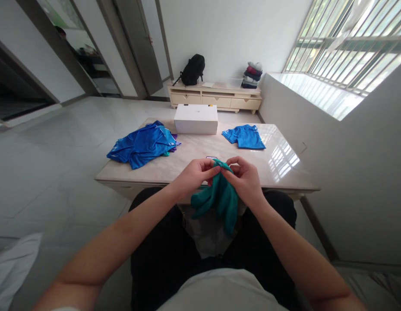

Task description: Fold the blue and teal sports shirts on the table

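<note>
A teal-green piece of cloth (221, 201) hangs in loose folds between my knees, just past the table's front edge. My left hand (197, 173) pinches its top edge between thumb and fingers. Close beside it, my right hand (245, 176) grips the same edge, the two thumbs almost meeting. What kind of garment it is, I cannot make out. Something small and red shows beneath my left fingers. Beyond my hands, a folded shiny blue garment (247, 137) lies flat on the right of the table (200, 149).
A heap of blue garments (145, 142) with green and purple ones under it lies on the left. A white box (196, 120) stands at the table's back edge. Behind are a low cabinet (216, 102), a black backpack (193, 70) and stacked clothes (252, 75). A person shows through a doorway.
</note>
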`<action>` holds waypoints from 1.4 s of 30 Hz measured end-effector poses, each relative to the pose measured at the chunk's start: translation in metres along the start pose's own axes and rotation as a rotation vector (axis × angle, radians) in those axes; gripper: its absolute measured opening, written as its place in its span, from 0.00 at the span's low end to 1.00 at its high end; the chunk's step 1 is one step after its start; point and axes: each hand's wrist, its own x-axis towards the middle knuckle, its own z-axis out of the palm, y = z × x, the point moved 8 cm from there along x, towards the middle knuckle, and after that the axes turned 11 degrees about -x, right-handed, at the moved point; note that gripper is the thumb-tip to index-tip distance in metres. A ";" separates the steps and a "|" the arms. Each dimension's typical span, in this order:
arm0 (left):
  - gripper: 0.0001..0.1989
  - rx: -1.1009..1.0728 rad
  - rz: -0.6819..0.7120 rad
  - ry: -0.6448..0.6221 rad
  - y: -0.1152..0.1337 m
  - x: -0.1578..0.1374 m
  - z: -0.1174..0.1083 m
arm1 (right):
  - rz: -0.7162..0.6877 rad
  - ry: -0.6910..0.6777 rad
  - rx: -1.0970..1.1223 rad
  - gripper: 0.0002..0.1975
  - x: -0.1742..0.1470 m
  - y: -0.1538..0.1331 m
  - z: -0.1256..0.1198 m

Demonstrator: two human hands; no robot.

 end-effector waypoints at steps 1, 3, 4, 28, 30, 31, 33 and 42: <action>0.23 0.001 0.003 -0.011 -0.001 -0.001 0.003 | -0.006 0.009 0.004 0.18 -0.003 0.001 0.004; 0.21 0.004 0.004 -0.023 -0.002 -0.003 0.003 | 0.017 0.022 0.036 0.17 -0.006 0.005 0.008; 0.20 0.012 0.006 -0.026 -0.002 -0.004 0.002 | 0.035 0.024 0.055 0.18 -0.006 0.008 0.009; 0.15 0.226 0.132 0.028 0.000 -0.014 -0.007 | -0.521 0.079 -0.836 0.19 -0.038 -0.028 0.016; 0.15 0.246 0.128 0.037 0.002 -0.015 -0.007 | -0.554 0.114 -0.949 0.19 -0.040 -0.029 0.018; 0.15 0.260 0.125 0.047 0.003 -0.015 -0.007 | -0.558 0.132 -0.977 0.19 -0.041 -0.029 0.018; 0.16 0.290 0.123 0.074 0.005 -0.017 -0.006 | -0.556 0.178 -0.998 0.18 -0.041 -0.028 0.018; 0.12 0.217 0.099 0.081 0.000 -0.011 -0.005 | -0.546 0.250 -1.024 0.20 -0.045 -0.025 0.026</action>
